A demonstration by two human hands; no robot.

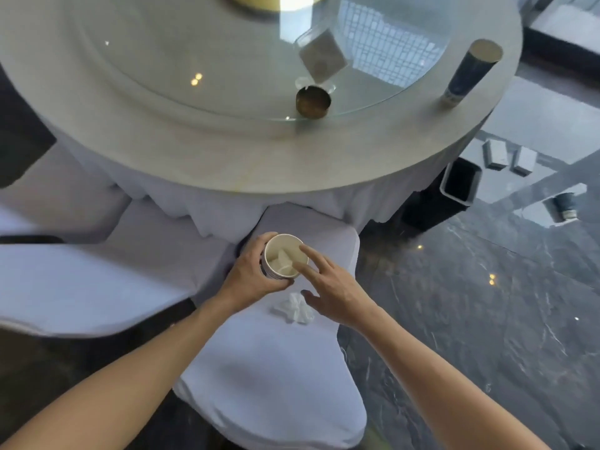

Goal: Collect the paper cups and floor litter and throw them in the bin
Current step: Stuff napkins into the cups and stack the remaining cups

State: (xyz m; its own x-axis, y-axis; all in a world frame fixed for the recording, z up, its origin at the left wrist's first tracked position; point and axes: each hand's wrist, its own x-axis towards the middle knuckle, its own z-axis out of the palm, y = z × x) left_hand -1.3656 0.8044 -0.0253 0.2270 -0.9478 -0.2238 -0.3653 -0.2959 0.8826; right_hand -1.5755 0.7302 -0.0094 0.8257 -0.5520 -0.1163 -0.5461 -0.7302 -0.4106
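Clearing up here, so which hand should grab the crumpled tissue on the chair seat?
Right. The right hand is open and hovers just beside the tissue, while the left hand has its grip around the cup.

I look down on a round tabletop [227,151] covered with a pale cloth that hangs in folds. A circular glass turntable [181,69] lies on it and reflects a gridded window [389,56]. Chairs in white covers stand around it: one directly below me [279,368], another to the left [81,277]. The floor [487,303] is dark polished marble with pale veins, showing small reflected light spots.
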